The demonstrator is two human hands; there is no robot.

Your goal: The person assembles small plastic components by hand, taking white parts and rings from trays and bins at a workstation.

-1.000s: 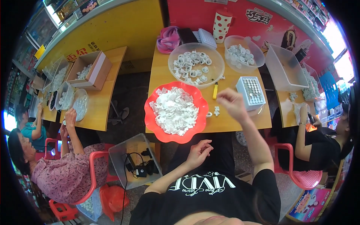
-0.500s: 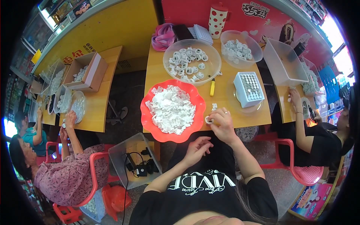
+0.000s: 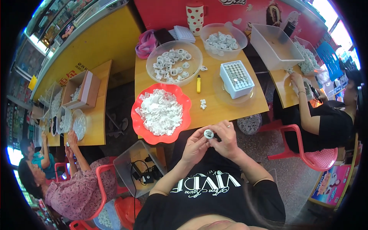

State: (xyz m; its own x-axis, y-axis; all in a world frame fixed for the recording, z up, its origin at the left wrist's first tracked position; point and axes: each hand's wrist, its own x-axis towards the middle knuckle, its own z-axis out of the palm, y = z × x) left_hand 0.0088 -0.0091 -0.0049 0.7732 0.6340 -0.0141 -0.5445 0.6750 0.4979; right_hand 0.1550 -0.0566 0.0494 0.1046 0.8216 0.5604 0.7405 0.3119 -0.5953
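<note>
My left hand (image 3: 194, 147) and my right hand (image 3: 225, 141) meet just off the table's near edge. Between their fingertips is a small round white plastic part (image 3: 209, 133) with a darker centre, gripped from both sides. A few little white pieces (image 3: 203, 104) lie on the wood beyond my hands. To their left stands a red scalloped bowl (image 3: 186, 122) heaped with flat white plastic pieces (image 3: 161, 111). Farther back lies a yellow-handled tool (image 3: 198, 84), beside a clear round tub (image 3: 197, 68) of white ring-shaped parts (image 3: 172, 61).
A white box (image 3: 237, 90) with rows of round parts sits at the right on a clear lid. Behind it is another clear tub (image 3: 243, 45) of white parts. A polka-dot tumbler (image 3: 194, 19) stands at the back. Co-workers sit at tables left and right; a plastic bin (image 3: 130, 155) is beside me.
My right hand has brought the round white part from the table's edge toward my body. My left hand has risen to meet it and now grips it too. The view has shifted.
</note>
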